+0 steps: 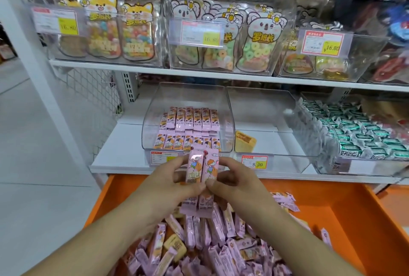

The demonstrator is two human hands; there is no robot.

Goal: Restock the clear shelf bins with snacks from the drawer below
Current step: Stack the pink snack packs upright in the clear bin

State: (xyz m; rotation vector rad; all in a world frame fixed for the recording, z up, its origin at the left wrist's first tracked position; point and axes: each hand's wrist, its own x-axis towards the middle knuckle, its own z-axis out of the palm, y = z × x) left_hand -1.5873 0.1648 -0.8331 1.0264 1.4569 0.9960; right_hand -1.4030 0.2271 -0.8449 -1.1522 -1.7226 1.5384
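Note:
My left hand (pixel 174 179) and my right hand (pixel 230 178) together grip a small bunch of pink snack packs (pixel 202 166), held upright just in front of the clear shelf bin (pixel 152 107). That bin holds two neat rows of the same pink packs (pixel 191 118). Below my hands, the open orange drawer (pixel 345 216) is heaped with loose pink packs (pixel 212 244) and a few tan ones.
A second clear bin (pixel 272 112) to the right holds a single tan pack (pixel 244 142). Further right is a bin of green-and-white packs (pixel 363 134). The upper shelf carries clear bins of candy bags (pixel 254 41) with price tags. White floor lies to the left.

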